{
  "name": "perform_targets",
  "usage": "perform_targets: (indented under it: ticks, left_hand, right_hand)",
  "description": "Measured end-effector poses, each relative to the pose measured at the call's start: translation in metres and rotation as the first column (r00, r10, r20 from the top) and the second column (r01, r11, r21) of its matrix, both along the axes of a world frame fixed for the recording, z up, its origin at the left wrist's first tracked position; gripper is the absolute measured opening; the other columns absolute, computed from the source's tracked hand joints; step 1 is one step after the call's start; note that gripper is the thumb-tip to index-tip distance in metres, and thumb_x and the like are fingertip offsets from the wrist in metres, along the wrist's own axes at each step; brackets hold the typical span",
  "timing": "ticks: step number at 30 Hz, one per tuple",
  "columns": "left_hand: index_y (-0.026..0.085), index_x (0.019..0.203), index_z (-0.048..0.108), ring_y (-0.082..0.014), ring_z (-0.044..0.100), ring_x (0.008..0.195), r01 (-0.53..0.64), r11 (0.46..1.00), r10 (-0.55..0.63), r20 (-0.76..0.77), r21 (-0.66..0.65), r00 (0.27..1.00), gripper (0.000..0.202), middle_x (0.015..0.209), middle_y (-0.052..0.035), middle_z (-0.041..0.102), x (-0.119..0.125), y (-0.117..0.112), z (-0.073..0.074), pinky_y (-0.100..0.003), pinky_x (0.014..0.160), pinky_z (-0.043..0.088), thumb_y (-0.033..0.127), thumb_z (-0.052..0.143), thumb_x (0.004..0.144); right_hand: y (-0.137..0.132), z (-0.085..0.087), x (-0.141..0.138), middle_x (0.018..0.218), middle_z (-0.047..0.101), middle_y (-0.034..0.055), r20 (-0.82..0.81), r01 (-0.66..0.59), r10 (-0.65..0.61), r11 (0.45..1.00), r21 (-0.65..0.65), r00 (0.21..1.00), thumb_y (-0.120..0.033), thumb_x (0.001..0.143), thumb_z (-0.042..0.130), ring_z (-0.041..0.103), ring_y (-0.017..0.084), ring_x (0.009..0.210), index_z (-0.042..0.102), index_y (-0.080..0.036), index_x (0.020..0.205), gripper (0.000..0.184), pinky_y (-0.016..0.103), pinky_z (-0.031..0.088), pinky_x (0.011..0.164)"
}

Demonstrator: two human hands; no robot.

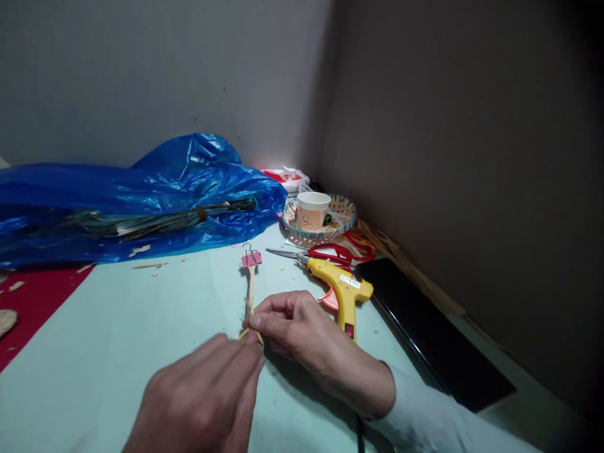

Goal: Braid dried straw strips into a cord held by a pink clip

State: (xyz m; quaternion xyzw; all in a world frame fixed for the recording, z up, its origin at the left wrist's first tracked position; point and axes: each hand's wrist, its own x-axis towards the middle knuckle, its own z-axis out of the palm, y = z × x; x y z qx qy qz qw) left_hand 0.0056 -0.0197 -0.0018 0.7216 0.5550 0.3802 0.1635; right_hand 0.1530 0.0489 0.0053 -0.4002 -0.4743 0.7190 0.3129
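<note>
A pale braided fibre strip runs toward me from a pink binder clip that grips its far end on the table. My right hand pinches the near end of the braid between thumb and fingers. Just below and to the left, my left hand is closed with its fingertips on the loose strands at that same end. The two hands almost touch, and they hide part of the strands. Right of my right hand lies a yellow glue gun with an orange trigger.
Red-handled scissors lie behind the glue gun. A paper cup sits in a woven basket near the wall. A blue plastic bag with dried strips covers the back left. A black flat panel lies at right.
</note>
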Motion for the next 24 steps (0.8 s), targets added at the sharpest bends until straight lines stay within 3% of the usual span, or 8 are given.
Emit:
perform_targets:
  ticks: [2,4,5,7,10,14,18,24]
  left_hand:
    - [0.028,0.058,0.067,-0.0234,0.054,0.061,-0.053,0.997,0.056,0.057,-0.05,0.997,0.022,0.059,-0.0041,0.062,-0.003,0.01,0.014,-0.034,0.063,0.039,0.03,0.06,0.079]
    - [0.027,0.063,0.066,-0.0239,0.057,0.071,-0.165,0.972,0.182,0.093,-0.17,0.979,0.018,0.071,-0.0034,0.066,-0.008,0.023,0.021,-0.031,0.065,0.039,0.038,0.063,0.077]
    - [0.027,0.071,0.069,-0.0244,0.059,0.076,-0.151,0.939,0.208,0.16,-0.309,0.965,0.014,0.078,-0.003,0.068,-0.01,0.03,0.022,-0.03,0.068,0.042,0.041,0.068,0.073]
    - [0.026,0.087,0.069,-0.0238,0.06,0.083,0.036,0.838,0.203,0.372,-0.545,0.906,0.022,0.083,-0.0024,0.068,-0.012,0.04,0.017,-0.03,0.075,0.045,0.041,0.071,0.071]
    - [0.022,0.09,0.067,-0.0151,0.053,0.063,0.357,0.679,0.177,0.615,-0.641,0.768,0.021,0.066,0.0013,0.06,-0.01,0.047,0.005,-0.026,0.063,0.043,0.038,0.068,0.077]
    - [0.018,0.075,0.062,-0.0057,0.031,0.047,0.405,0.589,0.303,0.655,-0.7,0.692,0.023,0.061,0.003,0.053,-0.008,0.046,-0.001,-0.02,0.045,0.023,0.037,0.074,0.071]
    - [0.017,0.068,0.06,-0.0026,0.025,0.044,0.401,0.573,0.32,0.645,-0.715,0.694,0.029,0.063,0.001,0.058,-0.009,0.045,0.0,-0.02,0.043,0.015,0.041,0.076,0.068]
    - [0.018,0.071,0.059,-0.0043,0.025,0.043,0.326,0.647,0.299,0.622,-0.689,0.723,0.026,0.056,0.0041,0.057,-0.009,0.039,-0.004,-0.023,0.044,0.012,0.04,0.072,0.074]
  right_hand:
    - [0.0,0.002,0.001,0.049,0.049,-0.0051,-0.008,-0.011,0.011,1.0,0.005,1.0,-0.014,0.083,0.058,0.026,0.004,0.042,0.064,-0.01,0.065,0.019,0.021,0.018,0.042]
    - [-0.001,0.004,0.002,0.046,0.044,-0.0066,-0.007,-0.02,0.02,1.0,0.013,1.0,-0.014,0.085,0.057,0.024,0.005,0.042,0.064,-0.011,0.065,0.021,0.02,0.018,0.043]
    - [-0.001,0.005,0.002,0.044,0.042,-0.0073,-0.017,-0.018,0.018,1.0,0.015,1.0,-0.014,0.085,0.057,0.025,0.005,0.042,0.064,-0.011,0.065,0.021,0.02,0.019,0.043]
    - [-0.001,0.004,0.002,0.046,0.044,-0.0068,-0.079,-0.019,0.02,1.0,0.003,0.997,-0.013,0.085,0.056,0.033,0.006,0.044,0.064,-0.012,0.068,0.019,0.019,0.026,0.047]
    - [-0.002,0.001,0.001,0.055,0.053,-0.0037,-0.104,-0.057,0.058,0.998,0.007,0.993,-0.011,0.086,0.05,0.046,0.008,0.051,0.061,-0.012,0.077,0.015,0.021,0.038,0.058]
    - [-0.005,-0.003,0.004,0.067,0.059,-0.0008,0.143,-0.035,0.008,0.982,0.187,0.99,-0.014,0.087,0.052,0.051,0.011,0.062,0.057,-0.014,0.085,0.006,0.022,0.038,0.06]
    - [-0.009,-0.005,0.008,0.078,0.063,0.0026,0.283,-0.051,-0.041,0.949,0.311,0.958,-0.021,0.089,0.05,0.058,0.016,0.08,0.05,-0.018,0.097,0.008,0.026,0.042,0.07]
    - [-0.014,-0.003,0.01,0.081,0.063,0.0046,0.447,-0.141,-0.065,0.901,0.411,0.892,-0.023,0.09,0.048,0.057,0.018,0.079,0.048,-0.018,0.095,0.007,0.028,0.042,0.069]
